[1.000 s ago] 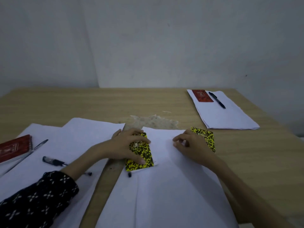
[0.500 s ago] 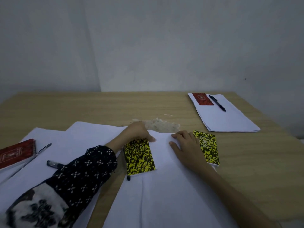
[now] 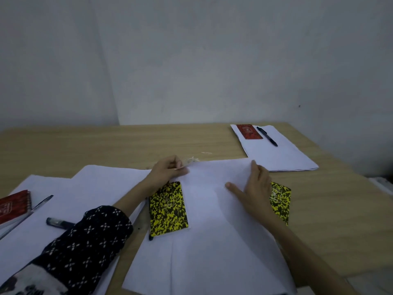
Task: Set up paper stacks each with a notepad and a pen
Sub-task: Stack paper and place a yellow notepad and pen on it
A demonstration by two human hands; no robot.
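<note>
White paper (image 3: 212, 241) lies flat and smooth on the wooden table (image 3: 106, 143), close to the person. The left hand (image 3: 168, 170) pinches the far left corner of the top sheet, and that corner is lifted a little. The right hand (image 3: 255, 188) rests flat and spread wide on the same sheet, near its far right side. One notepad (image 3: 168, 209), speckled yellow and black, lies on the left part of this paper. A second speckled pad (image 3: 279, 201) peeks out from behind the right hand. A dark pen tip (image 3: 150, 237) shows just beside the first pad.

More white sheets (image 3: 80, 188) lie to the left, with a red pad (image 3: 12, 206) and two pens (image 3: 59, 222) on them.

Far off on the right sits a neat stack (image 3: 280, 158) with a red pad (image 3: 248, 131) and a black pen (image 3: 266, 136) on top, side by side.
</note>
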